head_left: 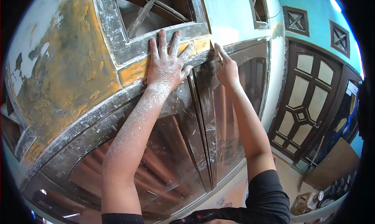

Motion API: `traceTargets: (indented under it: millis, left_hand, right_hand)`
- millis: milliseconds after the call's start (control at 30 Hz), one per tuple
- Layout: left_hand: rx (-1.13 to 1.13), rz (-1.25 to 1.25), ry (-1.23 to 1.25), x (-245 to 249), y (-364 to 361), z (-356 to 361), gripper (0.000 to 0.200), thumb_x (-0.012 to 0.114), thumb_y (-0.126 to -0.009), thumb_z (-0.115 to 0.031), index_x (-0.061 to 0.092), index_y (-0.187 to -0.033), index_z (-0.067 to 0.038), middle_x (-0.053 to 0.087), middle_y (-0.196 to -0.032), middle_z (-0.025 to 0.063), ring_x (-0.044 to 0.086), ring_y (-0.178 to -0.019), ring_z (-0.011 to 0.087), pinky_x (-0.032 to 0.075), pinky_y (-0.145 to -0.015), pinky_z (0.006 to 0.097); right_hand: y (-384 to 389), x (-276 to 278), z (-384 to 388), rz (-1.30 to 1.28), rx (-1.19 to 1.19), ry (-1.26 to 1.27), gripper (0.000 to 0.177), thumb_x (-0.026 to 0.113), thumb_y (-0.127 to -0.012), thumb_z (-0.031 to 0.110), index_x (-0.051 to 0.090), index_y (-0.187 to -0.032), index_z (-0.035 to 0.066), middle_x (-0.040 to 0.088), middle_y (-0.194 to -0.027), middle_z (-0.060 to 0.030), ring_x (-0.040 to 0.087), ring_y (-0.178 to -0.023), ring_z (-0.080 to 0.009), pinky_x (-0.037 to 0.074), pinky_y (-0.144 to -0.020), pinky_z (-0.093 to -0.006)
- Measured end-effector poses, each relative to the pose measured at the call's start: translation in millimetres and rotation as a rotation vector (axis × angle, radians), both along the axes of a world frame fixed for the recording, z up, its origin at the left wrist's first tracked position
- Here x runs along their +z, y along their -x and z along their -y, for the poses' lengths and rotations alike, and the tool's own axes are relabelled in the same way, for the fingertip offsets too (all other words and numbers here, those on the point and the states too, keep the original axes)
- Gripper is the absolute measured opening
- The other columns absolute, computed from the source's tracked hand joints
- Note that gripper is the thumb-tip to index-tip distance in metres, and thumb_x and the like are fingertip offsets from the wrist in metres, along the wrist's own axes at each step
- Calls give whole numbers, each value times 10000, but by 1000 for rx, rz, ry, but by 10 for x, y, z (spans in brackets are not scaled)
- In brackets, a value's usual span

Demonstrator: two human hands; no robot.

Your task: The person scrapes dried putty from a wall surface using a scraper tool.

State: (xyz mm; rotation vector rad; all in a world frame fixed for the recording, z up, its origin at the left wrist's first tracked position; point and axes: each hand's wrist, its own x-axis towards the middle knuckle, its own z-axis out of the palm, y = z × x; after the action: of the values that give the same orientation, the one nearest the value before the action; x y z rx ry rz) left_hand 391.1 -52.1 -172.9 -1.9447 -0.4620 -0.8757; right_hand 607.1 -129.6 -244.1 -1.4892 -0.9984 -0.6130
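Note:
My left hand (pixel 166 66), coated in white dust, lies flat with fingers spread. Its fingertips reach the lower bar of the dark wooden vent frame (pixel 136 48), while the palm covers part of the yellow-orange wall strip (pixel 134 72) under it. To the right, my right hand (pixel 226 67) is closed, its fingers pressed together and whitened at the tips. These fingertips are at the wall strip's right end, just above the brown window frame (pixel 244 45). Whatever they may hold is too small or hidden to make out.
Dark double window shutters (pixel 203 126) with glass panes stand below my hands. Bare yellowish plaster (pixel 66 67) covers the wall at left. At right are a brown panelled door (pixel 302 103), a leaning board (pixel 334 165) and a small stool-like object (pixel 302 203) on the floor.

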Motion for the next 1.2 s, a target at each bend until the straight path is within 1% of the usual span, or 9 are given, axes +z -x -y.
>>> traceTargets:
  millis: [133,367,600,733,900,933,1033,1067,1200]
  left_hand:
    - [-17,-8,8,23,-1,11,691,612,-947,-573,409,-1583,-392,187,-1720,124,100,-1558,508,109,-1224,699]
    - [-84,-75,22,-114,431,-49,668,660,-914,-506,525,-1513,-243,317,-1679,84,253,-1557,302,182,-1252,568]
    - [103,35,65,-372,2019,-119,766,702,-863,-535,455,-1559,-336,294,-1692,35,218,-1573,298,148,-1243,626]
    - [237,134,66,-343,2710,-133,793,688,-867,-572,403,-1582,-379,251,-1711,23,195,-1580,306,107,-1251,628]
    - [276,210,21,95,3403,-124,735,652,-923,-540,400,-1588,-355,222,-1719,46,186,-1581,332,147,-1238,661]
    - [284,204,-21,213,3543,-125,720,654,-940,-439,401,-1598,-289,214,-1720,90,193,-1574,378,163,-1227,664]
    - [268,217,-107,591,3940,-227,709,637,-960,-427,382,-1607,-289,211,-1720,97,194,-1572,384,164,-1226,662]
    - [281,234,-133,711,4036,-273,706,616,-975,-429,358,-1618,-290,212,-1720,99,198,-1570,386,168,-1226,659]
    - [208,308,-216,1133,4180,-482,675,553,-1017,-479,327,-1629,-301,196,-1726,72,171,-1582,360,149,-1238,641]
  right_hand:
    - [-12,155,-125,25,10,-186,438,509,-1056,245,533,-1494,235,688,-1112,-296,645,-1050,-503,523,-906,-540]
    - [754,-269,-172,-17,260,-199,451,534,-1040,184,537,-1492,191,676,-1082,-328,650,-1044,-500,530,-860,-515]
    - [1531,-284,-127,222,304,60,745,554,-942,25,356,-1594,323,705,-994,-227,691,-902,-446,546,-770,-550]
    - [2020,-118,-158,357,316,208,756,578,-935,3,356,-1592,303,726,-1085,-216,711,-928,-421,571,-789,-521]
    - [2612,352,-152,490,180,261,633,580,-1017,203,328,-1590,294,735,-972,-223,719,-825,-422,586,-704,-534]
    - [2680,472,-176,486,162,293,586,562,-1041,278,336,-1580,313,735,-920,-224,719,-777,-418,580,-675,-537]
    - [2858,986,-73,536,47,430,578,564,-1045,312,335,-1575,337,738,-895,-204,722,-767,-412,578,-664,-526]
    - [2825,1084,-114,621,13,301,546,538,-1062,361,324,-1565,344,741,-808,-141,744,-711,-336,586,-591,-475]
    - [2785,1701,-219,791,-192,35,379,529,-1058,300,552,-1433,354,703,-1014,-97,733,-951,-292,529,-879,-501]
